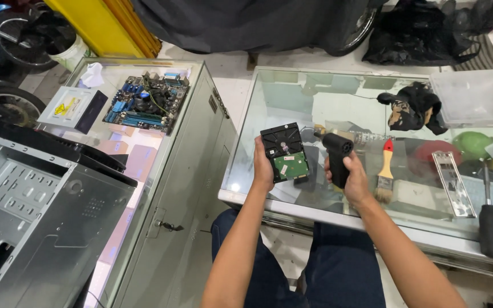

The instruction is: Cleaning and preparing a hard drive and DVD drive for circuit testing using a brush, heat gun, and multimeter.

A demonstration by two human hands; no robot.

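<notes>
Knees in dark trousers (315,268) are seen nearest, under the glass table (241,197). Left of it an opened computer case (35,211) holds bare drive bays only. Left hand (262,168) fingers are closed on a hard drive (285,151), board side up, above the table. Right hand (354,177) fingers are wrapped round a small black blower (338,151); its nozzle is best kept just off the board.

A black hard drive (285,152) with a green circuit board, a black blower (338,154), a red-handled brush (384,171).
</notes>
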